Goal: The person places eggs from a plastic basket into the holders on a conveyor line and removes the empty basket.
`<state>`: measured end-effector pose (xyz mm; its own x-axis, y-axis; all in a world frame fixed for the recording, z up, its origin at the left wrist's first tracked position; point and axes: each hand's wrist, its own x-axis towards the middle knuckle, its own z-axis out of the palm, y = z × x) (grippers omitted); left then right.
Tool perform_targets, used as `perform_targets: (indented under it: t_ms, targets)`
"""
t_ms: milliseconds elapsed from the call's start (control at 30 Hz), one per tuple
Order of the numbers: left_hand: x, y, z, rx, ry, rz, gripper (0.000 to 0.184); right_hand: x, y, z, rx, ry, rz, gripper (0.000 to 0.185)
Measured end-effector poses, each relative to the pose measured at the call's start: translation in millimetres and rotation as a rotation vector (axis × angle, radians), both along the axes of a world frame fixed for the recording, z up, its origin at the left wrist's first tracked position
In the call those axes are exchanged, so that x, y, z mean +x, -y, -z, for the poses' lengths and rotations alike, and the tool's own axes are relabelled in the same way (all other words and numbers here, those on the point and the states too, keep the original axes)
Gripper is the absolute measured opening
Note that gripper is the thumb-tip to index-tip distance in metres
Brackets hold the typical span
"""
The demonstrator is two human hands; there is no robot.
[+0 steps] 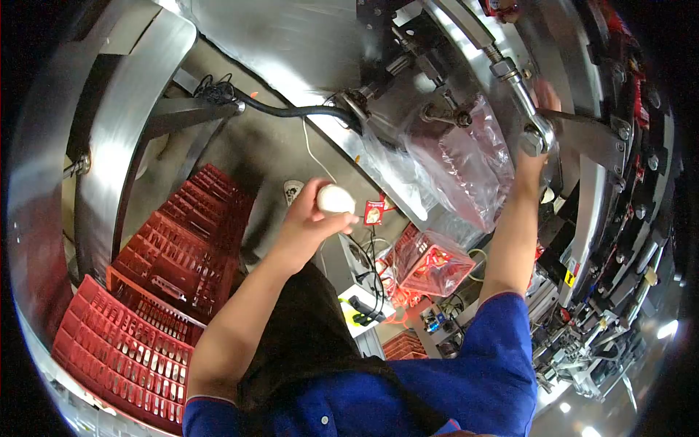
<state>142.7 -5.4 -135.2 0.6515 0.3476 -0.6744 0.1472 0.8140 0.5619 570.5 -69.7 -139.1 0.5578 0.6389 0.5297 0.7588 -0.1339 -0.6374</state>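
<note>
Hands split across the frame; the left hand [297, 237] has a white ball [336, 201] gripped near the middle of the picture, while the right hand [546, 96] is way off in the upper right among the metalwork. Step-wise I'd call it a hold-and-reach: one side keeps the ball, the other works at the machine [582, 135]; any next move, I reckon, calls for a steady left grip and some care drawing the right hand around that rod joint [536, 138].

Pose-wise, the left forearm [240, 317] comes up from the lower left with the elbow bent; fingers curl round the ball's upper left side and the thumb runs along underneath, so it's a fairly narrow grip. Right arm [511, 244] is stretched nearly straight up the right side; the hand sits partly behind the joint and it's blurry (can't tell if it's wide, narrow or holding anything, sorry); a thin white cord [307, 142] ends up right by the ball, though I can't tell if they're joined; a small red packet [373, 213] sits just right of the ball in the frame.
</note>
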Motion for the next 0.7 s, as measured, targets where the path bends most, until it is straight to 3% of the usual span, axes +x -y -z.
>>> perform_targets:
  t_ms: [133,200,367,467,600,667,700]
  targets:
    - [-17.5,-6.6,-1.6,-0.083,0.003,-0.008,0.038,30.5,-72.6,-4.6,-0.192,0.15,0.024,0.051]
    - [-28.6,-7.5,4.1,-0.065,0.009,0.029,0.038,45.8,-96.9,0.8,-0.472,0.408,0.2,0.06]
    - [-48.9,0.1,17.9,-0.116,-0.002,0.028,0.025,61.6,-141.3,-6.8,-0.447,0.366,-0.02,0.057]
    - [-58.7,11.8,28.3,-0.128,-0.033,0.011,0.018,77.2,-158.1,-2.1,-0.472,0.204,-0.169,0.058]
    - [-59.9,21.4,30.0,-0.14,-0.113,0.021,0.016,103.0,-163.3,14.1,-0.068,-0.599,-0.687,0.063]
    - [-58.2,25.9,29.6,-0.124,-0.121,0.017,0.015,76.7,-165.3,6.2,-0.382,0.279,-0.076,0.058]
    - [-56.6,27.6,28.7,-0.105,-0.128,0.008,0.015,47.6,-170.8,-12.7,-0.38,0.28,-0.074,0.058]
